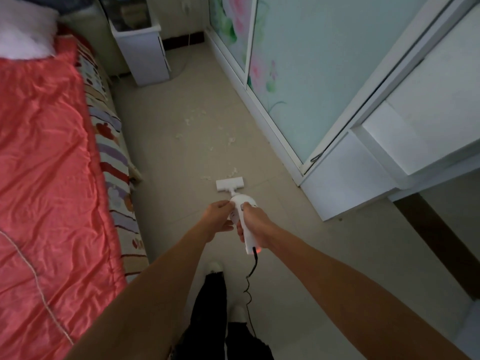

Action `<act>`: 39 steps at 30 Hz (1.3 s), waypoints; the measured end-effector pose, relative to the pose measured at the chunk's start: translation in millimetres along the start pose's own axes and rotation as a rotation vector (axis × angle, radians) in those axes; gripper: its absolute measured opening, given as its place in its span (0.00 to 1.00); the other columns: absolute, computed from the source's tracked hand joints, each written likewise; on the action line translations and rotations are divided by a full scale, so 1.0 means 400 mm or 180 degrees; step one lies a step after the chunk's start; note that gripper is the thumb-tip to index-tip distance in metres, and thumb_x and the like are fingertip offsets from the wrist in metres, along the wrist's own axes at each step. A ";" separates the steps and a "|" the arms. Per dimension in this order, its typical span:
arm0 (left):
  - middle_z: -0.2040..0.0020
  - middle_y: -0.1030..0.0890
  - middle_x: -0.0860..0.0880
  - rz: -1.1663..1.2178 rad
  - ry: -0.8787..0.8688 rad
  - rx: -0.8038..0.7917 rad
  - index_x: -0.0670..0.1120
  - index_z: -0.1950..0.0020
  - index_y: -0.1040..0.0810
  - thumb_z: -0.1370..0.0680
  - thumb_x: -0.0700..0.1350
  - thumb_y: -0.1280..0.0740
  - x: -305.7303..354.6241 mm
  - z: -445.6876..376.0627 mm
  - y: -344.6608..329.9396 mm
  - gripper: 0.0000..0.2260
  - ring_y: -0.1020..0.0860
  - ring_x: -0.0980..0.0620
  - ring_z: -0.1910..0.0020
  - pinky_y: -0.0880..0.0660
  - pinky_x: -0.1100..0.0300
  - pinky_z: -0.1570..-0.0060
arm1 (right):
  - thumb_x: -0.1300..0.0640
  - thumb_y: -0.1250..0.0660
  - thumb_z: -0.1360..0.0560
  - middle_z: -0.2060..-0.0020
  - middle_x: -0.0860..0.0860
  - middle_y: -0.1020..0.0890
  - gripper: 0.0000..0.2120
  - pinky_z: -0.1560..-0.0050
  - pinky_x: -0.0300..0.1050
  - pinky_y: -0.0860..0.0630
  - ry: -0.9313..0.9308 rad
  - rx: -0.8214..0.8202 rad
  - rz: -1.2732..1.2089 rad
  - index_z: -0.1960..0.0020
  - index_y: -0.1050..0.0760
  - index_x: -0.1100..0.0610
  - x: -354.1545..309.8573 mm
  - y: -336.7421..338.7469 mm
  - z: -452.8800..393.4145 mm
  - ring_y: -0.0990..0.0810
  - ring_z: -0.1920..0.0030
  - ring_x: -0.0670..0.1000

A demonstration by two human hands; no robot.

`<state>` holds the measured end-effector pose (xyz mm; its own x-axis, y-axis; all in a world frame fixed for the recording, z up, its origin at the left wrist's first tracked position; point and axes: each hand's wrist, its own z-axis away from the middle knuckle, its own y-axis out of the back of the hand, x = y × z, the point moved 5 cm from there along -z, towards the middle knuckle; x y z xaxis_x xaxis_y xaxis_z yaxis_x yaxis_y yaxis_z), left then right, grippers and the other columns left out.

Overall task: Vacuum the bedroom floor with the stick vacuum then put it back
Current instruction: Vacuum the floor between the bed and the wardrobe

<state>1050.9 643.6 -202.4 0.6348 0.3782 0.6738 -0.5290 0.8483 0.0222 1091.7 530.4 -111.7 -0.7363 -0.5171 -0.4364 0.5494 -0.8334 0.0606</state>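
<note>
Head view: right hand [255, 224] grips stick vacuum [245, 216]; left hand [218, 216] pinches it, tube foreshortened

Your right hand [255, 226] grips the white corded stick vacuum [242, 203]; your left hand [219, 216] touches its body, right of the red-quilted bed [46, 157].

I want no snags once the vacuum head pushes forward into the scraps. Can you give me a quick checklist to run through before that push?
1. Right hand wrapped around the stick vacuum handle: ok.
2. Left hand on the body, steadying: ok.
3. Floor head flat on the floor: ok, as far as the view shows.
4. White scraps lie ahead of the head: ok.
5. Black cord trails back near the feet, a trip risk: not ok.
6. Motor running: cannot tell; an orange glow shows at the handle end.
</note>
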 end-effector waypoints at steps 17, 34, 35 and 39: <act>0.41 0.19 0.40 0.0027 0.0040 -0.0019 0.45 0.33 0.24 0.20 0.49 0.36 0.295 -0.280 0.108 0.17 0.18 0.37 0.44 0.21 0.40 0.42 | 0.48 0.46 0.16 0.71 0.57 0.28 0.25 0.74 0.41 0.34 0.0079 0.0003 -0.0089 0.35 0.27 0.68 -0.357 -0.101 -0.199 0.31 0.75 0.52; 0.42 0.19 0.40 0.0106 0.0061 0.0300 0.44 0.32 0.26 0.18 0.48 0.41 0.639 -0.597 0.069 0.16 0.18 0.43 0.50 0.19 0.48 0.48 | 0.46 0.43 0.17 0.74 0.55 0.27 0.21 0.77 0.35 0.32 -0.0050 -0.0157 0.0202 0.42 0.25 0.63 -0.782 -0.061 -0.472 0.30 0.80 0.50; 0.41 0.20 0.40 0.0115 0.0064 0.0304 0.44 0.32 0.26 0.17 0.48 0.41 0.654 -0.612 0.068 0.17 0.19 0.42 0.49 0.20 0.46 0.46 | 0.46 0.43 0.17 0.73 0.55 0.27 0.21 0.77 0.36 0.32 -0.0069 -0.0172 0.0202 0.41 0.25 0.64 -0.799 -0.059 -0.486 0.30 0.78 0.51; 0.44 0.19 0.42 0.0206 0.0067 0.0360 0.44 0.32 0.26 0.17 0.48 0.41 0.712 -0.671 0.069 0.16 0.19 0.42 0.50 0.20 0.45 0.44 | 0.45 0.43 0.17 0.70 0.55 0.28 0.26 0.74 0.39 0.32 -0.0051 -0.0169 0.0211 0.33 0.27 0.66 -0.880 -0.056 -0.524 0.30 0.74 0.51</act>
<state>1368.3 874.2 -208.1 0.6083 0.4395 0.6609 -0.6286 0.7751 0.0632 1421.3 772.1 -147.5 -0.7036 -0.5742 -0.4186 0.6170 -0.7859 0.0410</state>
